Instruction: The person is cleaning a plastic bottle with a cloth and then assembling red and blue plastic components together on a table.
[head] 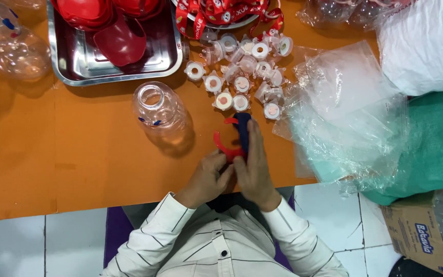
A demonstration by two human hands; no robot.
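Note:
My left hand [208, 177] and my right hand [255, 166] meet over the front of the orange table [78, 159]. Together they hold a small part made of a red curved plastic piece [221, 146] and a dark blue piece [242, 131]. The right fingers lie along the blue piece; the left fingers pinch the red piece's lower end. A clear plastic bottle [157, 110] stands upright just left of the hands. Several small clear caps with pale discs [242, 77] lie scattered beyond the hands.
A steel tray [78, 61] with red plastic parts sits at the back left. Red printed straps [221, 13] lie in a bowl at the back. Clear plastic bags [344, 113] and green cloth [431, 143] cover the right. A cardboard box [416, 236] stands at lower right.

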